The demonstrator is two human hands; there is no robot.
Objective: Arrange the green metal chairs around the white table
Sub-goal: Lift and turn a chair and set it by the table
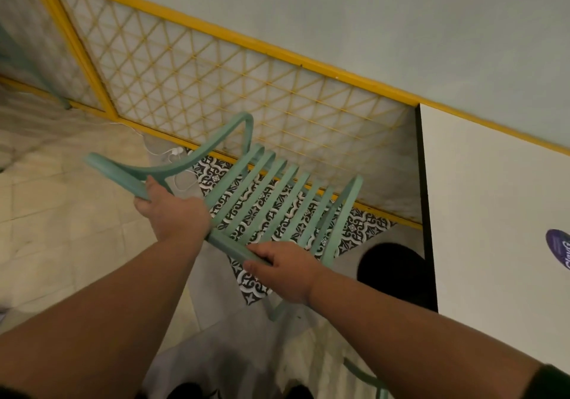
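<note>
Head view shows a green chair (270,204) held tilted between the yellow railing (216,90) and the white table (493,213), near the table's dark edge but not touching it. I cannot tell whether any of its legs rest on the floor (61,213).

Taking the risks from the left, a white cable (172,152) lies on the floor just beneath the chair's curved back. A leg set down or dragged there could snag it. The back rail sits close to the railing, so a swing that way would likely scrape metal on metal. Toward the right, the chair's side rail points at the table edge, and a quick push could knock into it. A dark round shape (391,272), probably the table's foot, sits low beside that edge and might block a leg from sliding under. Part of another green chair (367,378) shows at the lower right, close enough to clash if this one is pulled back.

The left hand (175,213) is wrapped round the curved back rail, with its fingers curled under and out of sight. The right hand (283,272) grips the bar along the near edge of the slats, fingers folded over it and thumb alongside. Both hands look firmly closed on the metal, sharing the chair's weight.
</note>
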